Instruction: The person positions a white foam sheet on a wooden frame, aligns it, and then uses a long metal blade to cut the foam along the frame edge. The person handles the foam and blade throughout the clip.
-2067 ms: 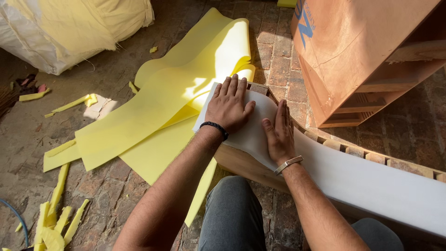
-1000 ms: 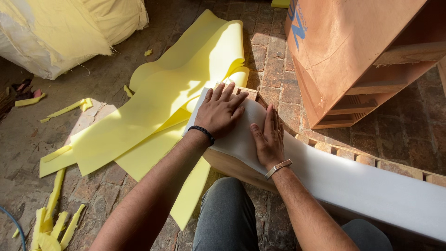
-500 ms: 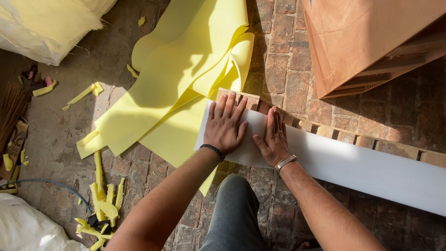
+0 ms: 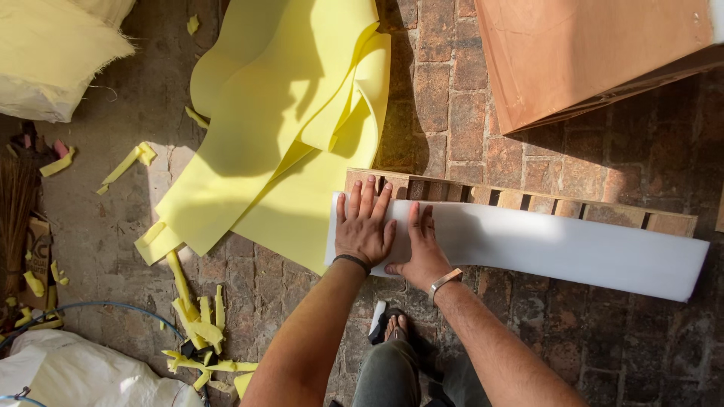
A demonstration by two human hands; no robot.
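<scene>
While both hands, left hand and right hand, pressed flat with fingers spread and grasping nothing, the white foam strip lay across the slatted wooden frame. Uneven pressure could have shifted or creased its unsupported far end

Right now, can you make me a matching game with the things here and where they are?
Things:
1. white strip
2. yellow foam
3. brown board
4. yellow scraps

Places:
A. top right
B. under both hands
C. floor, lower left
D. spread out left of the hands

Pairs: 1-B, 2-D, 3-A, 4-C. The left hand and right hand lie flat on the strip.
</scene>
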